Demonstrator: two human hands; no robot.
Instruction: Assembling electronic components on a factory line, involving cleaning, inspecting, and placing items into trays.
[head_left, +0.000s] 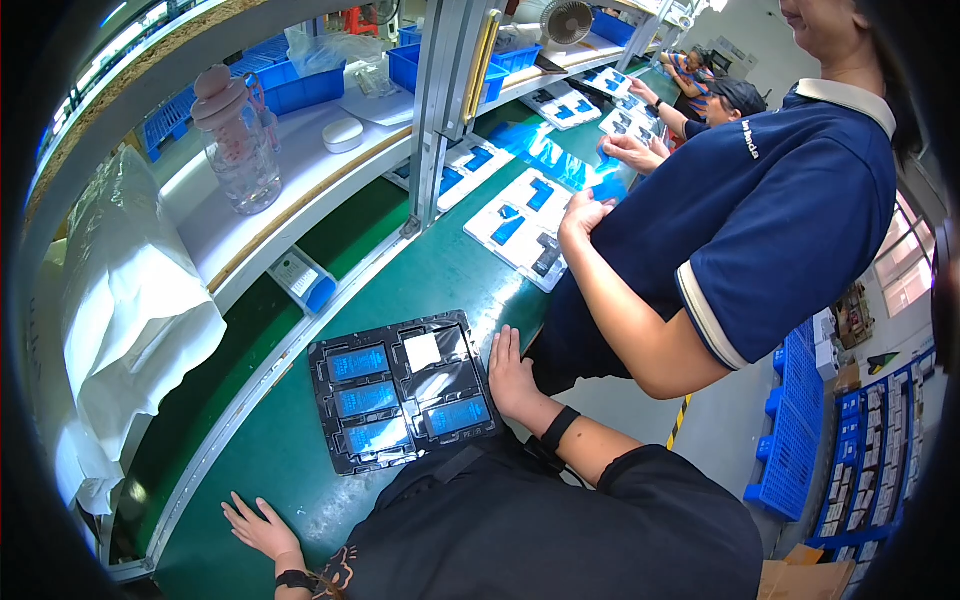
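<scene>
A black plastic tray (398,352) lies on the green bench top in front of me. Several flat blue rectangular pieces (367,399) sit in its compartments, and a small white square (422,351) rests in the far right part. My right hand (514,379) is at the tray's right edge, fingers stretched out and holding nothing; whether it touches the rim I cannot tell. To the left of the tray, my left hand (262,529) lies flat on the green surface with its fingers spread.
A co-worker in a dark blue shirt (800,220) stands close on the right, handling blue film (560,160) over white trays (505,262). A shelf (270,205) with a clear bottle (238,160) and blue bins (295,90) runs along the left. A metal post (437,120) rises behind the tray.
</scene>
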